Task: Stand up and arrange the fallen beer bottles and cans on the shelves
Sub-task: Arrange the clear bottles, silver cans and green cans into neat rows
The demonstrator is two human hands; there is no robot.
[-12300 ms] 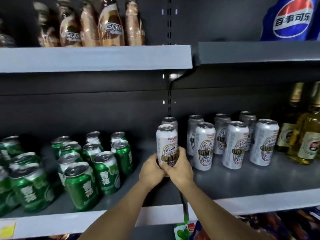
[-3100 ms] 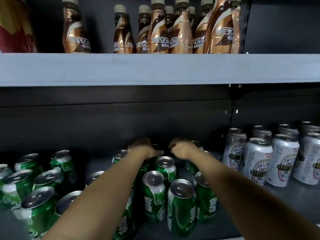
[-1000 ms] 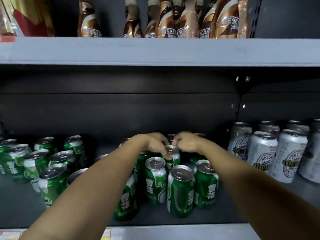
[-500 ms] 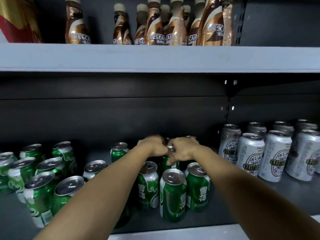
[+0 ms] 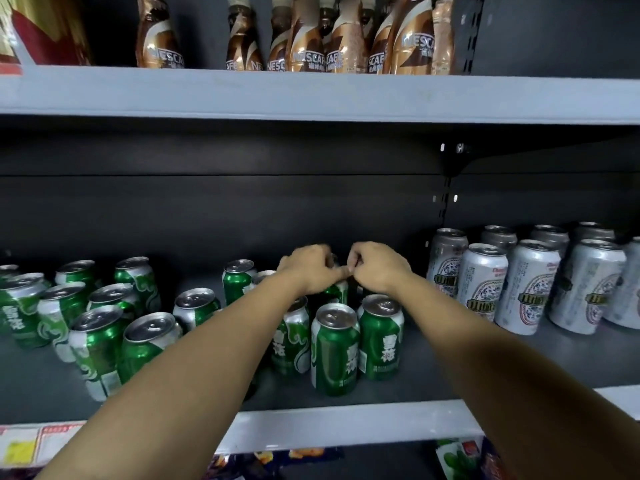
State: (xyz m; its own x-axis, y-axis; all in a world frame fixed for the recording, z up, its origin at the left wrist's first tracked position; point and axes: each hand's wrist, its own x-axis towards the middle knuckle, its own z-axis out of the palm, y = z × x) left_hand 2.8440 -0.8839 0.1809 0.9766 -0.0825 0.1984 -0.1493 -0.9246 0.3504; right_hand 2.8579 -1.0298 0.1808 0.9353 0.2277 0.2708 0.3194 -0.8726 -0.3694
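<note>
From the head camera, your left hand [image 5: 310, 270] and right hand [image 5: 375, 268] meet knuckle to knuckle over the back of the green can cluster, fingers curled down around the top of a green beer can [image 5: 337, 292] that shows only as a sliver of green beneath them; how firmly each finger presses you cannot tell, since the hands cover the rim. That can stands behind three upright green cans at the shelf front: the front can [image 5: 335, 348] at about 6 o'clock from your hands, another green can [image 5: 381, 337] just beside it at 5 o'clock, and a third green can [image 5: 292, 337] partly hidden by your left forearm at 7 o'clock. At 9 o'clock a loose group of green cans [image 5: 97, 323] stands on the grey shelf [image 5: 346, 427], some leaning in this wide view. At 3 o'clock upright white beer cans [image 5: 526, 285] stand in two rows, well apart from your hands. At 12 o'clock, on the upper shelf [image 5: 311, 95], brown Nescafé bottles [image 5: 308, 39] stand upright together.
</note>
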